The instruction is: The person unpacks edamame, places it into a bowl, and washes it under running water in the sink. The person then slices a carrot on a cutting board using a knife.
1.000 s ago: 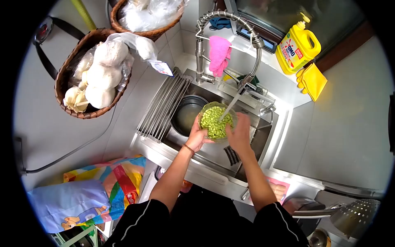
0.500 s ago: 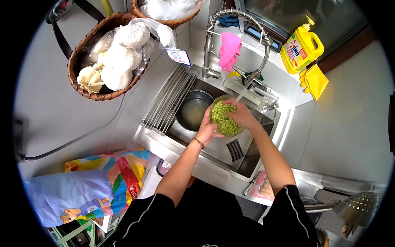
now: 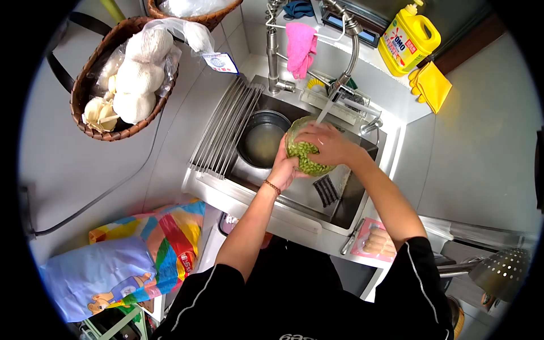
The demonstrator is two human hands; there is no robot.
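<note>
My left hand (image 3: 284,170) grips the side of a clear, greenish bowl (image 3: 290,135) over the sink (image 3: 289,198). Shelled green beans (image 3: 306,160) fill the bowl. My right hand (image 3: 326,144) lies across them, its fingers stretched out and partly blurred, the tips among the beans. From the faucet (image 3: 355,48) a stream of water falls by the bowl's far rim, close to my right hand. Left of the bowl, a dark round pot (image 3: 263,139) with cloudy liquid stands in the sink.
A metal roll-up rack (image 3: 218,133) spans the sink's left side. Below the bowl lies a black ribbed drain piece (image 3: 325,191). A garlic basket (image 3: 79,107) sits at upper left, a yellow detergent bottle (image 3: 405,42) at upper right. A packaged food tray (image 3: 374,242) and knife-like utensil rest at the front edge.
The view has shifted slightly. My right hand has spread further across the beans, covering more of the bowl's far side. The water stream now shows more clearly; my left hand keeps its hold.
</note>
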